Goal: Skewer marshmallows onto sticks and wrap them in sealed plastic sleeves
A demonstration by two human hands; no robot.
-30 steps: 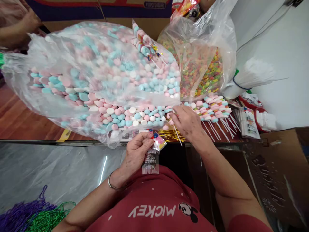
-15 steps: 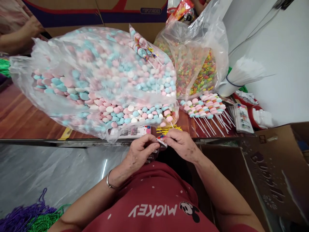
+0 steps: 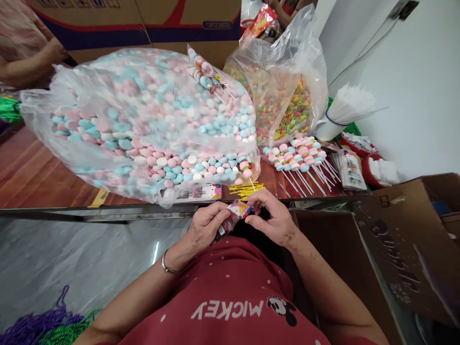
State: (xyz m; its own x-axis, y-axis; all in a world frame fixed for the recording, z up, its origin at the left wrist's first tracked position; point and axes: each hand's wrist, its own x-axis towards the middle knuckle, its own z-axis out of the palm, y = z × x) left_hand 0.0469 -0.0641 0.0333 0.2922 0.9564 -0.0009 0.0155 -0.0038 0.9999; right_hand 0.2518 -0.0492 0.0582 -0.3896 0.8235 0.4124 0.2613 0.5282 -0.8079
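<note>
A small clear plastic bag (image 3: 235,211) with a colourful printed end is between my hands, just in front of the table edge. My left hand (image 3: 207,225) pinches it between thumb and fingers. At the printed end, the curled fingers and thumb of my right hand (image 3: 271,218) hold its edge; the fingertips are partly hidden. Just beyond lie yellow twist ties (image 3: 246,190) and a marshmallow skewer (image 3: 245,168) with its white stick pointing towards me. A stack of printed flat bags (image 3: 199,192) lies left of the ties.
A big clear sack of pink, blue and white marshmallows (image 3: 143,110) covers much of the table (image 3: 43,177). Behind are a bag of gummy rings (image 3: 287,105) and a cup of white sticks (image 3: 330,125). Several marshmallow skewers (image 3: 298,155) lie right. Another person's arm (image 3: 32,62) shows upper left.
The plastic bag now shows more of its printed end, opened out between my hands. My right hand has loosened from its tight pinch. The whole view has shifted slightly.
</note>
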